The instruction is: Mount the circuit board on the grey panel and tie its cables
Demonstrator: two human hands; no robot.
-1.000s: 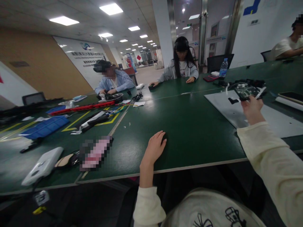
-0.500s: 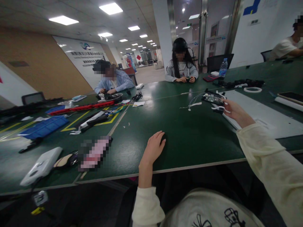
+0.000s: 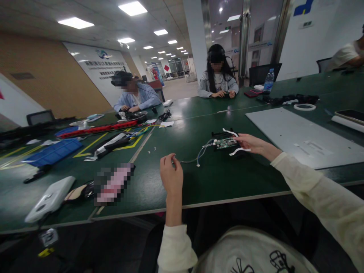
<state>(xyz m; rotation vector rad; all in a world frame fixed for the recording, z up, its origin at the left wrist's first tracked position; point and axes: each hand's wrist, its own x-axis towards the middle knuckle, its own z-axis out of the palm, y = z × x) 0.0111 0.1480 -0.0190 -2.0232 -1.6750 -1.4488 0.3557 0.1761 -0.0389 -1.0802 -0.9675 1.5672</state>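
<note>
My right hand (image 3: pixel 251 143) grips a small green circuit board (image 3: pixel 226 143) with black housing and loose white and grey wires, held low over the dark green table (image 3: pixel 216 174) in front of me. A thin wire (image 3: pixel 189 161) trails from the board to the left. My left hand (image 3: pixel 171 176) is raised off the table with its fingers curled, pinching the end of that wire. Both arms wear cream sleeves.
A grey metal sheet (image 3: pixel 295 132) lies to the right, with a white ring (image 3: pixel 304 107) and black parts (image 3: pixel 287 99) beyond it. At left lie a white device (image 3: pixel 49 199), a blue tray (image 3: pixel 54 151) and a red bar (image 3: pixel 98 130). Three people sit at the far side.
My right hand brought the circuit board from the far right down and left to the table in front of me. My left hand lifted off the table and closed on the trailing wire.
</note>
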